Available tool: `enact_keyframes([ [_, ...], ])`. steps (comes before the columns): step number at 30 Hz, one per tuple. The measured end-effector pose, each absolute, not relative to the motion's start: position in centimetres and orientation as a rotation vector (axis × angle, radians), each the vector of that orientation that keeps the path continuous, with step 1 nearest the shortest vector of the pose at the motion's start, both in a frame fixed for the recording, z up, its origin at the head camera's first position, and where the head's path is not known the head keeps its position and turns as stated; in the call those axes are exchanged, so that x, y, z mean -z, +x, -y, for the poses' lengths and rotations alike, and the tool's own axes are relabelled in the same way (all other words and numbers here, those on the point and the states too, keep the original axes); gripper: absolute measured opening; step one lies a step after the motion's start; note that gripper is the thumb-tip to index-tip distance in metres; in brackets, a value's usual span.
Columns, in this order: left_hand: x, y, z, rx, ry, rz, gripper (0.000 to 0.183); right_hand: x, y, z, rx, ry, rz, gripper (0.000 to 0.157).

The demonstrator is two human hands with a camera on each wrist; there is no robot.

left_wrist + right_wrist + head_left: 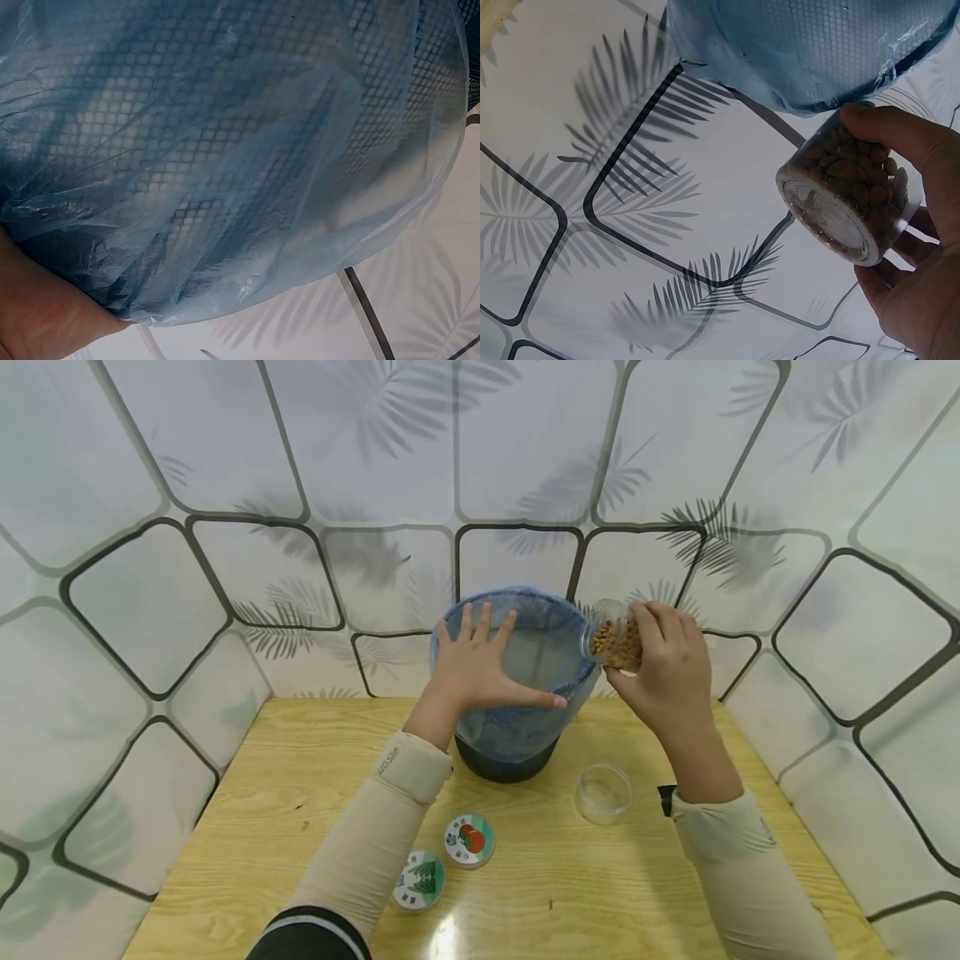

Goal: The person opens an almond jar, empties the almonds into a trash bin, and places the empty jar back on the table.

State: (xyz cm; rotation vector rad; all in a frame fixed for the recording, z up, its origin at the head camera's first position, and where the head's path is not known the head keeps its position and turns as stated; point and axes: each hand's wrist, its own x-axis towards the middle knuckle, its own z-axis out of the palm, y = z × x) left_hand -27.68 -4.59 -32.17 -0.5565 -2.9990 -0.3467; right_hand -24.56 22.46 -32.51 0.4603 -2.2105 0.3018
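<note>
A dark mesh wastebasket [506, 768], lined with a blue plastic bag [240, 150] folded over its rim, stands on the table near the back. My left hand [474, 670] lies over its near left rim, fingers straight and spread, thumb stretched along the front rim. In the right wrist view, my right hand [922, 292] grips a clear jar [840, 187] holding brown, almond-like nuts. The jar lies tipped on its side, its mouth pointing at the basket's right rim and right up against the bag. Nuts fill much of the jar.
A clear, round, shallow container [602, 817] sits on the wooden table [337, 752] right of the basket. Two round lids lie front left, a tomato-picture lid [469, 841] and a green-picture lid [420, 881]. A patterned curtain [517, 468] encloses the back and sides.
</note>
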Motion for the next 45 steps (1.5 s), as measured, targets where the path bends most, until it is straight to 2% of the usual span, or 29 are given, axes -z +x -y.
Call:
enact_keyframes([
  [45, 32.12, -27.64, 4.56, 0.345, -0.549, 3.005, 0.140, 32.53, -24.97, -22.15, -0.229, 0.523, 2.178, 0.086],
])
